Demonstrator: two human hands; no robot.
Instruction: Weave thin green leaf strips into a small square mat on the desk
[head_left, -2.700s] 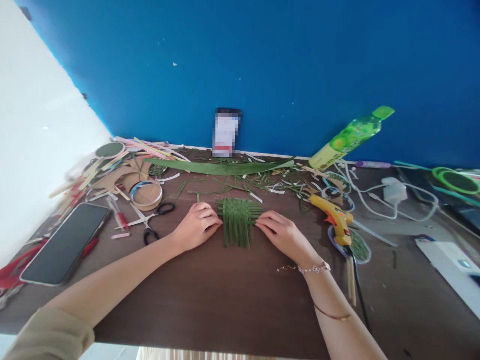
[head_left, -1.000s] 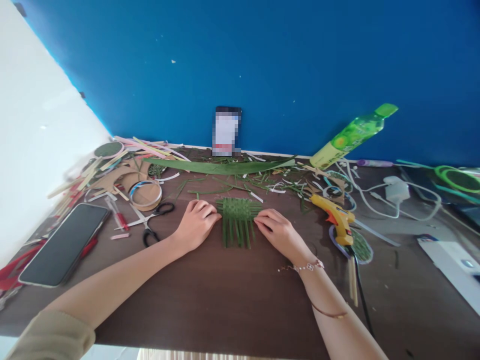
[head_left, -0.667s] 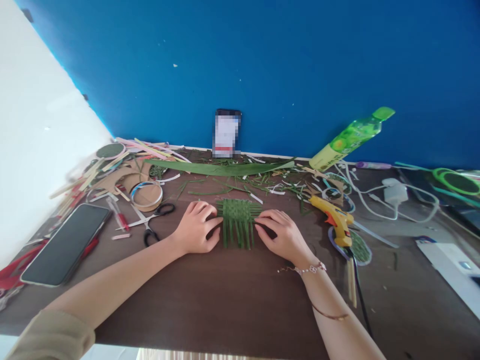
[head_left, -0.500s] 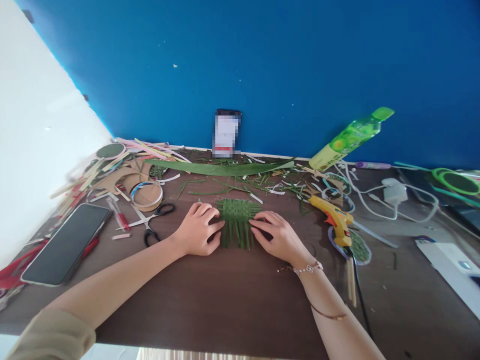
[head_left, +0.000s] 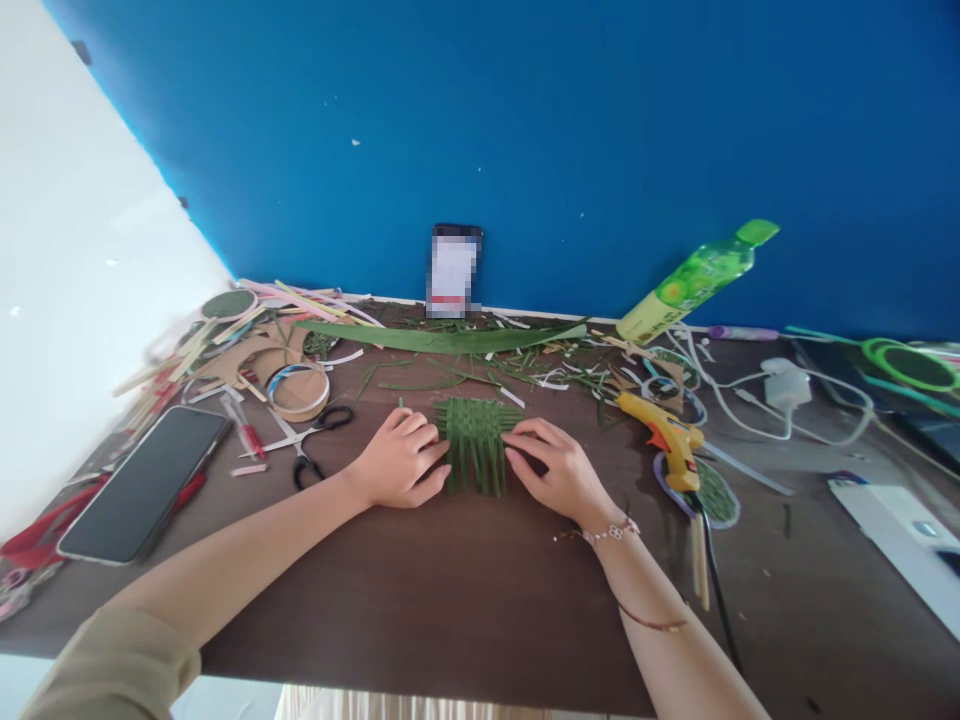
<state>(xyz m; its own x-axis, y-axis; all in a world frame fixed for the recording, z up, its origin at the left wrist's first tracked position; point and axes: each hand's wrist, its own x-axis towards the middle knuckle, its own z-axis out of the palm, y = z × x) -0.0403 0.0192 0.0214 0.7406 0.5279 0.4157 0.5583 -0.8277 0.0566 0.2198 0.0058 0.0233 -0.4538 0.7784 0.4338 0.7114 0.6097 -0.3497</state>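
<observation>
A small woven mat of green leaf strips lies flat on the dark table between my hands. Its crossings are tight at the top, and loose strip ends hang toward me and stick out to the right. My left hand rests at its left edge, fingers curled over the strip ends there, with the thumb beside the lower strips. At the right edge, my right hand has thumb and forefinger drawn together on the strips; exactly which strip they hold is too small to tell.
Scissors and a phone lie left. Behind the mat stretch a long leaf and scraps. Another phone and a green bottle lean on the blue wall. A yellow glue gun and white charger are right.
The right hand's fingertips have shifted slightly right and up along the mat's edge. The left hand stays at the left edge, thumb a little farther out. The camera view has shifted slightly.
</observation>
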